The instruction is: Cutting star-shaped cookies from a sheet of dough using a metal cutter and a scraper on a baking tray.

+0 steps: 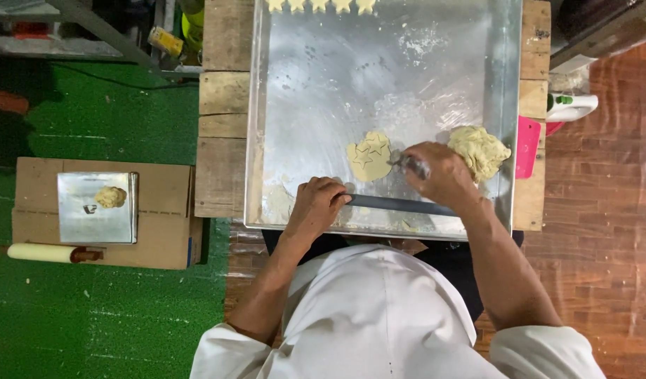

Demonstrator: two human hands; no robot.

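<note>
Fingers of the right hand (439,172) pinch a metal cutter (406,164) pointing left at the flattened dough (368,156).

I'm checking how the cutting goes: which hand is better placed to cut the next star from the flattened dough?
Probably the right hand: its fingers hold a small metal cutter at the edge of the flattened dough. The left hand rests apart on a long dark tool near the metal tray's front edge.

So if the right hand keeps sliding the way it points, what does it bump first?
Probably the flat dough piece with star cuts. The right hand points left across the tray, and its small tool already sits at that dough's edge.
</note>
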